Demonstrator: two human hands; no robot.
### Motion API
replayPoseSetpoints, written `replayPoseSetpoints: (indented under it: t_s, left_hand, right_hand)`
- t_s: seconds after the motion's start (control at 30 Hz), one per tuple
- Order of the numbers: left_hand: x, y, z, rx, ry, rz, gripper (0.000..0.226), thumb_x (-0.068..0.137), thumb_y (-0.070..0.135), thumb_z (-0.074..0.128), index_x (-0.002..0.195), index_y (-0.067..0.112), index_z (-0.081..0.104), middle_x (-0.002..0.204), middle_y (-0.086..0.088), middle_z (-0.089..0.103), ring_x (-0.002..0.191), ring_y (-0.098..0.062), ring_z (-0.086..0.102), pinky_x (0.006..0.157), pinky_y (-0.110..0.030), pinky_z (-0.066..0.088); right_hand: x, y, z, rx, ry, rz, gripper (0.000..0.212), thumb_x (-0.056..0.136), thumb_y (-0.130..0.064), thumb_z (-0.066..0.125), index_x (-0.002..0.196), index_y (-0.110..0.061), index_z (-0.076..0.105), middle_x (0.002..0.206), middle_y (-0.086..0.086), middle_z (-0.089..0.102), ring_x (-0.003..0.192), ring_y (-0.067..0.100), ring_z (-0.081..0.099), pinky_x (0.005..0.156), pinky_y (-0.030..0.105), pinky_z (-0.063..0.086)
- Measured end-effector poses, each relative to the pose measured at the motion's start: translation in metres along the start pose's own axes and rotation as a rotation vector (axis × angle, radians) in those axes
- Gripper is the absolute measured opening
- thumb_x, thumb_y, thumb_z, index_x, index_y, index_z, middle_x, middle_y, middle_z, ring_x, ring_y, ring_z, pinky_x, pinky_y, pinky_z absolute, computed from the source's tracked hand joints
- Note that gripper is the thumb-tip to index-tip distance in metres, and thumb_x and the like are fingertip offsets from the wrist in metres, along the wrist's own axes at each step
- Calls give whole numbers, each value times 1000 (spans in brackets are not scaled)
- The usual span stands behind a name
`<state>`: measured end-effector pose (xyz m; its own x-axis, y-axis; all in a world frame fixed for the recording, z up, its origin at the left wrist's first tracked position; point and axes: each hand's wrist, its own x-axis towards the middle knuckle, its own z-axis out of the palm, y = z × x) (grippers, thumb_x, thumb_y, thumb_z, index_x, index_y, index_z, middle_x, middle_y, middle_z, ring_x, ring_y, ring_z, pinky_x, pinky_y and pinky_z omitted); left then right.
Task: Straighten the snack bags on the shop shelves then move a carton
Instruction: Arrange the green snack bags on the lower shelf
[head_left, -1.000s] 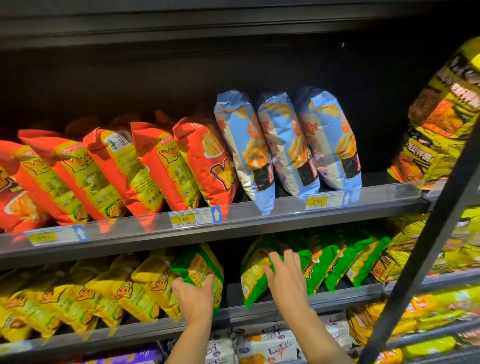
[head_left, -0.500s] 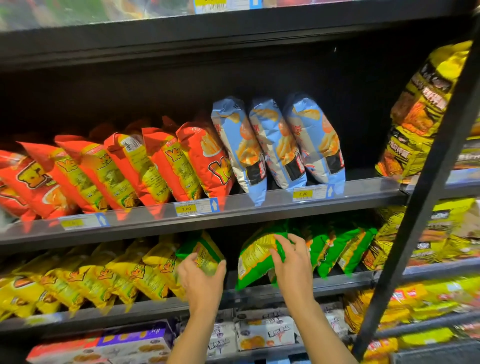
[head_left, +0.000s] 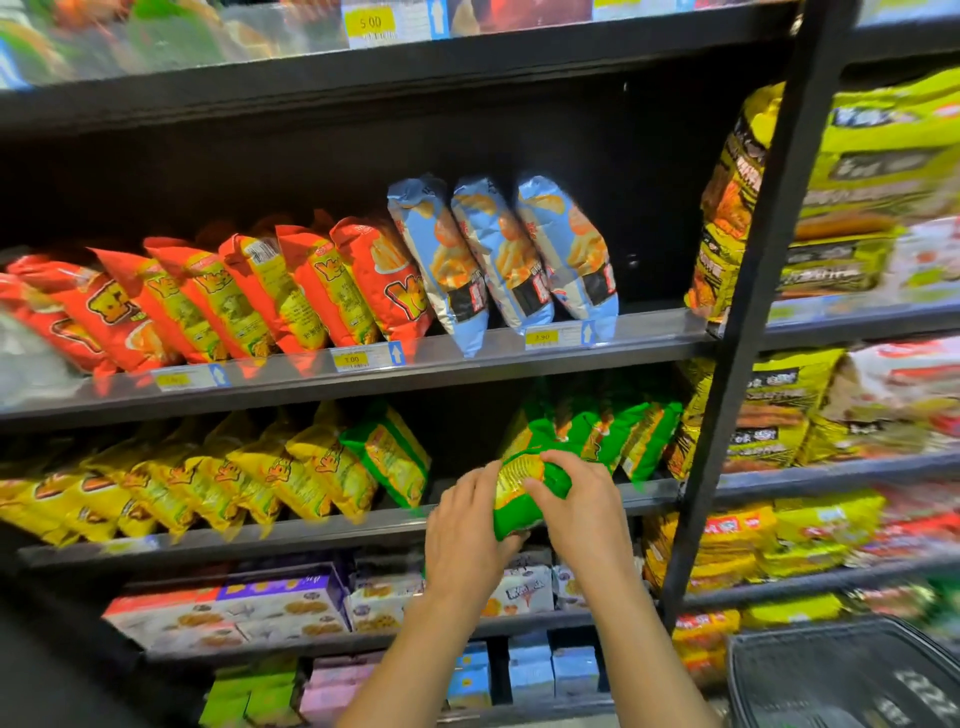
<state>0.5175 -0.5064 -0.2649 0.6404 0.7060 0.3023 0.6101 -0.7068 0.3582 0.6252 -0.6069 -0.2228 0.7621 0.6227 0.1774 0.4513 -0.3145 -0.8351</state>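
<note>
A green snack bag (head_left: 517, 493) sits between my hands, just in front of the shelf lip (head_left: 291, 530); my left hand (head_left: 465, 535) curls under its lower left; my right hand (head_left: 582, 512) grips its right side, thumb across the front; behind it a dark gap opens between leaning yellow bags (head_left: 249, 478) and a row of green bags (head_left: 618, 426).

On my feed I see yellow price labels (head_left: 351, 359) clipped along the front edge of the middle shelf (head_left: 649, 340), each with a blue arrow tag (head_left: 396, 353) just beside it, and another label (head_left: 370, 23) reading 5.00 up top. A black upright post (head_left: 745, 312) slants down the right side. Flat biscuit boxes (head_left: 291, 608) sit low down, small blue packs (head_left: 530, 670) beneath them, and a dark mesh basket (head_left: 831, 675) fills the bottom right corner
</note>
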Motion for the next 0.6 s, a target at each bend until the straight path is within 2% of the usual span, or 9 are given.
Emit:
replayPoseSetpoints:
  t_s: [0.07, 0.17, 0.2, 0.3, 0.37, 0.5, 0.6]
  left_hand:
    - [-11, 8, -2, -45, -11, -31, 83, 87, 52, 76, 157, 38, 33, 149, 12, 48, 130, -16, 52, 101, -37, 49]
    - [-26, 21, -10, -167, -80, -93, 67, 84, 58, 73, 143, 48, 44, 123, 16, 62, 112, -15, 61, 84, -39, 55]
    - [-30, 25, -14, -210, -97, -106, 61, 83, 59, 73, 138, 49, 47, 116, 17, 65, 106, -14, 63, 81, -38, 55]
    - [-40, 36, -27, -361, -139, -182, 44, 86, 58, 74, 125, 46, 57, 102, 21, 70, 94, -5, 66, 76, -31, 54]
    - [-44, 40, -36, -496, -176, -257, 36, 86, 59, 76, 115, 42, 64, 96, 20, 73, 89, 1, 68, 78, -28, 57]
    - [-49, 49, -52, -769, -229, -352, 29, 85, 57, 80, 107, 37, 75, 95, 16, 81, 88, -6, 77, 90, -40, 61]
    - [-49, 58, -62, -898, -310, -380, 32, 87, 53, 79, 108, 29, 78, 98, 7, 82, 91, -15, 80, 96, -46, 60]
  right_hand:
    - [-6, 4, -15, 56, -35, -2, 52, 97, -46, 69, 146, -35, 55, 132, 0, 55, 117, 15, 59, 98, 33, 52]
    - [-13, 8, -39, 278, -91, 39, 59, 96, -47, 70, 149, -38, 47, 131, -8, 59, 106, 2, 64, 82, 24, 56]
    - [-16, 10, -45, 346, -97, 54, 63, 95, -47, 71, 151, -34, 46, 131, -8, 61, 106, 1, 64, 83, 25, 57]
    - [-27, 23, -56, 452, -88, 101, 61, 95, -48, 69, 149, -24, 51, 129, -8, 65, 117, 10, 64, 98, 38, 58]
    - [-33, 32, -57, 458, -97, 138, 61, 96, -51, 65, 148, -20, 53, 134, -5, 64, 122, 13, 62, 102, 38, 56]
    - [-45, 41, -50, 540, -248, 254, 75, 90, -66, 61, 151, -25, 50, 142, -3, 62, 123, 11, 63, 94, 30, 55]
    - [-52, 41, -43, 759, -370, 382, 71, 79, -75, 61, 138, -34, 58, 123, -2, 76, 109, 17, 75, 96, 44, 60]
